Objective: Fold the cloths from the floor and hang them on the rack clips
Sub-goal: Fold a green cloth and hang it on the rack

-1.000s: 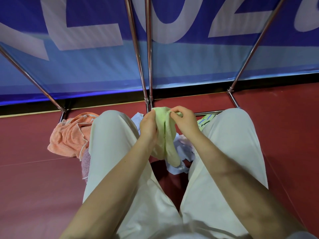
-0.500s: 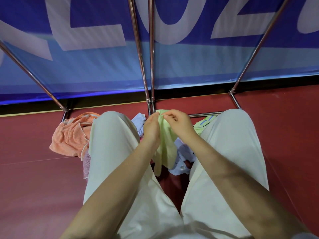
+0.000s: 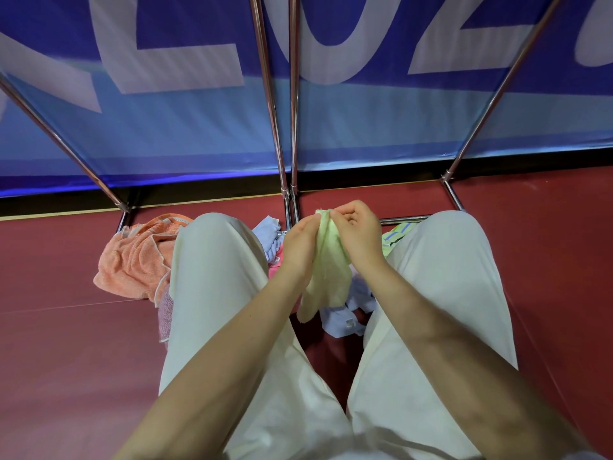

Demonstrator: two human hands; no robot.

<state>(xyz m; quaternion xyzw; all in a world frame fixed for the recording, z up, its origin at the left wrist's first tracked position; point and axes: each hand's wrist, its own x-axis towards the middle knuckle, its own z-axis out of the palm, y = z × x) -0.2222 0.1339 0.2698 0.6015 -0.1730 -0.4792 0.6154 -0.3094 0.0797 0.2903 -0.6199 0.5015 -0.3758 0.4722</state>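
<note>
Between the knees, left hand [image 3: 298, 244] and right hand [image 3: 358, 232] pinch a limp, creased pale-green cloth [image 3: 326, 277].

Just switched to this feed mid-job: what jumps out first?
Centre frame, the left hand and right hand pinch the top of a pale green cloth that hangs between the knees. An orange towel lies crumpled on the red floor at left, and light blue cloths are heaped under the green one. Behind stand chrome rack legs and a blue banner.
</note>
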